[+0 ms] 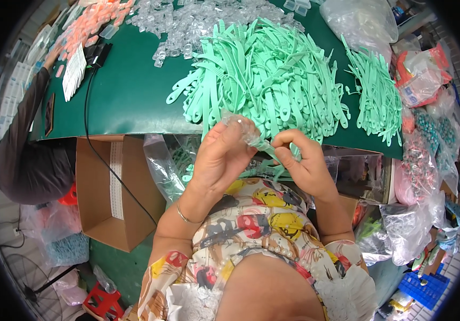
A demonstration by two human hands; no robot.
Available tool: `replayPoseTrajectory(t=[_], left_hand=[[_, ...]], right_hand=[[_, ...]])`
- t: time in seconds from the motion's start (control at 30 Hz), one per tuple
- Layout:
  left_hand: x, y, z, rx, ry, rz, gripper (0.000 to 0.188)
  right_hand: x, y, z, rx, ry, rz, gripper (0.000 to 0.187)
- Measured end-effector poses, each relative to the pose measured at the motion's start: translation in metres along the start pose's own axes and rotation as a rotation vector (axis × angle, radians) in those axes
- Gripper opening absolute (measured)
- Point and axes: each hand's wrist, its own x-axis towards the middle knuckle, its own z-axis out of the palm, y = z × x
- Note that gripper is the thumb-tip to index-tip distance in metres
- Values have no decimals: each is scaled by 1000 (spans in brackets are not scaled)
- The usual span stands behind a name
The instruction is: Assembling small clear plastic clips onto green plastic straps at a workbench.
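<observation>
Centrally, my two bare hands meet just off the near edge of the green table (133,101). My left hand (222,152), fingers curled, grasps clear plastic (248,131); I'd judge a light, steady pinch best, so nothing slips. My right hand (306,167) pinches a mint-green strap (265,147) between thumb and forefinger; gripping close to its end should limit bending, and lining it up straight before pushing seems wise. The clear plastic sits at my left fingertips, toward the table; the strap bridges the gap to my right fingertips, its lower part hard to tell from green behind. Beyond, a large heap of similar straps (273,80) reaches the near edge; a smaller heap (374,91) lies toward the right edge.
</observation>
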Motion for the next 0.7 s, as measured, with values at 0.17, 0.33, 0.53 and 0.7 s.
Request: replayPoseTrajectory(t=[0.17,0.33,0.53,0.7], left_hand=[[-3,15,-1,619,-221,55,18],[-7,10,15,1215,-235,240,16],[-2,8,2,719,-183,23,14],[-4,-1,2,384,-153,-98,29]], right_hand=[[8,2,2,-320,-12,-147,19],[7,0,1,-206,-131,-26,19],[3,-2,-3,-179,19,-144,20],[4,2,5,-524,284,-415,24]])
